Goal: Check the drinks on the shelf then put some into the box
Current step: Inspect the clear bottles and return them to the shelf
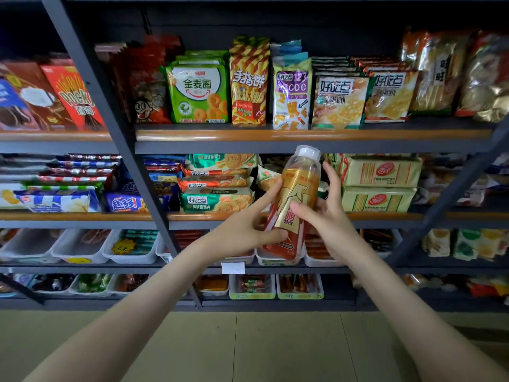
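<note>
Gold-and-red bottle (296,199), slightly tilted, in the close grip of left hand (242,230) and right hand (329,216) together.

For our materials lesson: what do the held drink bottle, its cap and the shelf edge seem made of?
Gold-and-red drink bottle: likely clear plastic, glossy printed wrap; see-through near neck. White cap: apparently plastic, translucent. Orange-brown shelf edge: wood-look, glossy; maybe laminate.

A shop; stocked metal shelves (303,135), packaged snacks (198,92), price tag (123,246)
</note>
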`<act>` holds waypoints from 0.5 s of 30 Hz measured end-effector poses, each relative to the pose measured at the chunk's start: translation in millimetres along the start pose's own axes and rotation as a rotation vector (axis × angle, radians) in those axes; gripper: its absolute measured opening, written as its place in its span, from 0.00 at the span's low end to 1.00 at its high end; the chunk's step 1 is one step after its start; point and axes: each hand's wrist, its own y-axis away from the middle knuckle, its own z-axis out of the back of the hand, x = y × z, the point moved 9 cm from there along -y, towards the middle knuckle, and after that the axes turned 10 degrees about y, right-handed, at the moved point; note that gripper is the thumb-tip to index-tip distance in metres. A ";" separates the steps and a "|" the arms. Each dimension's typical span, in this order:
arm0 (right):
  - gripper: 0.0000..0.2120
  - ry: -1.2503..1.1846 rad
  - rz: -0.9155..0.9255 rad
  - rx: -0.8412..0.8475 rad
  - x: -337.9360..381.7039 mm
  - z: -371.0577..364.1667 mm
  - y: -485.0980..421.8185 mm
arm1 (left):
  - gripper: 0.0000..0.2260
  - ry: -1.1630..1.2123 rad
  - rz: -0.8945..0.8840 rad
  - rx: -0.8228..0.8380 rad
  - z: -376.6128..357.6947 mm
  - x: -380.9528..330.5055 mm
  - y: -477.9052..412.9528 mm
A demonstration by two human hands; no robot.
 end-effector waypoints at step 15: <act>0.55 0.451 0.624 -0.241 209.0 60.0 -63.9 | 0.34 -0.470 -0.572 -0.437 54.5 -185.2 -35.5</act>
